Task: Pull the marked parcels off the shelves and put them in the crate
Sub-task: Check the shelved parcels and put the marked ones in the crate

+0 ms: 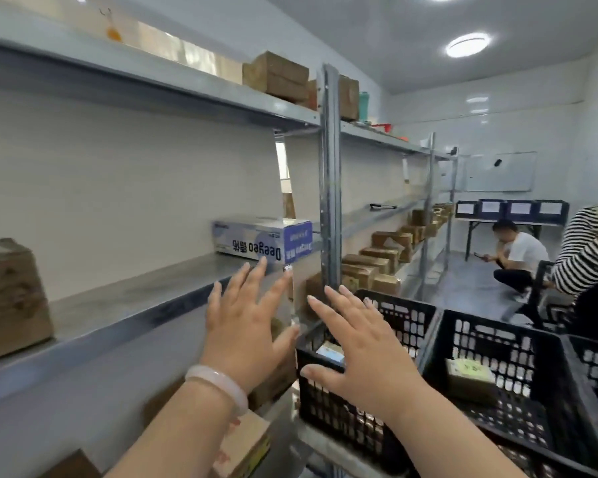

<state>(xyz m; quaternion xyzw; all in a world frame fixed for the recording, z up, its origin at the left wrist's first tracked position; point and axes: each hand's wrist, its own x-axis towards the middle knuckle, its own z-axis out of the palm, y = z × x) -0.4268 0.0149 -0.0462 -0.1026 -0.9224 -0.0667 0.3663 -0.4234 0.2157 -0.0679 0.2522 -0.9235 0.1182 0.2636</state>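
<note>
A pale bracelet (218, 382) sits on the left wrist. Both hands are raised with fingers spread wide and straight, holding nothing. The left hand (247, 326) is over the front edge of the metal shelf (128, 298). The right hand (358, 350) is just beside it, in front of the black crate (408, 307). Between the two hands, inside the crate, part of a small parcel (330, 351) shows. To the right of the right hand stands a second crate (518, 343) with a taped parcel (470, 377) in it.

Just beyond the left fingertips, a blue-and-white box (263, 241) lies on the shelf with its print upside down; whether the fingers touch it I cannot tell. Well to the left of the left hand, a brown parcel (11, 298) stands on the same shelf. Beyond the right hand, past the upright post (330, 184), a row of brown parcels (370, 267) runs down a lower shelf. Farther off, one person crouches (522, 253) and another in a striped sleeve (587, 257) stands at the right edge.
</note>
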